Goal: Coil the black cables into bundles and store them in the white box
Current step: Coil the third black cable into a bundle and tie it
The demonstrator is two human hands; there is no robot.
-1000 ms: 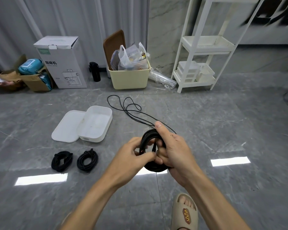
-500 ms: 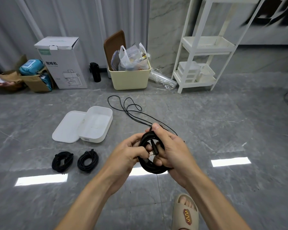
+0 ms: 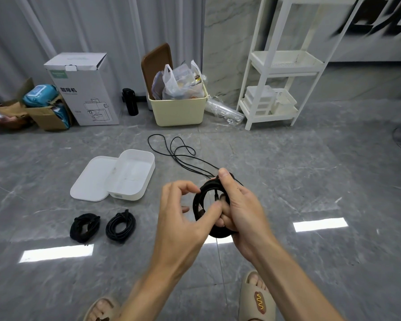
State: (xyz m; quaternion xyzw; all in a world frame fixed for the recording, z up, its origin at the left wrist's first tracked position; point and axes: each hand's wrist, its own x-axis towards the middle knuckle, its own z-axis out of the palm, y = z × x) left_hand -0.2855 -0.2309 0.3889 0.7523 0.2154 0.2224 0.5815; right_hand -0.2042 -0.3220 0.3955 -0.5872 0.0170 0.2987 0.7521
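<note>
**Two bundles down, a third in the hands**

Two finished black bundles lie side by side on the grey floor, the left bundle [image 3: 84,227] and the right bundle [image 3: 120,226], both just in front of the white box [image 3: 134,174], which sits open with its lid [image 3: 90,179] lying flat against its left side.

Above the floor, the person holds a third black coil [image 3: 208,205] between both hands. The right hand [image 3: 239,209] grips the coil's right side, thumb laid over the top and fingers curled through the ring. The left hand [image 3: 181,212] pinches the coil's left edge with its thumb, while its other fingers arch loosely above.

From the coil, a loose length of cable [image 3: 178,150] trails away across the floor in open loops toward a cream bin [image 3: 178,110]. A white shelf rack [image 3: 280,63] stands further right, and a tall white carton [image 3: 83,89] stands to the left.
</note>
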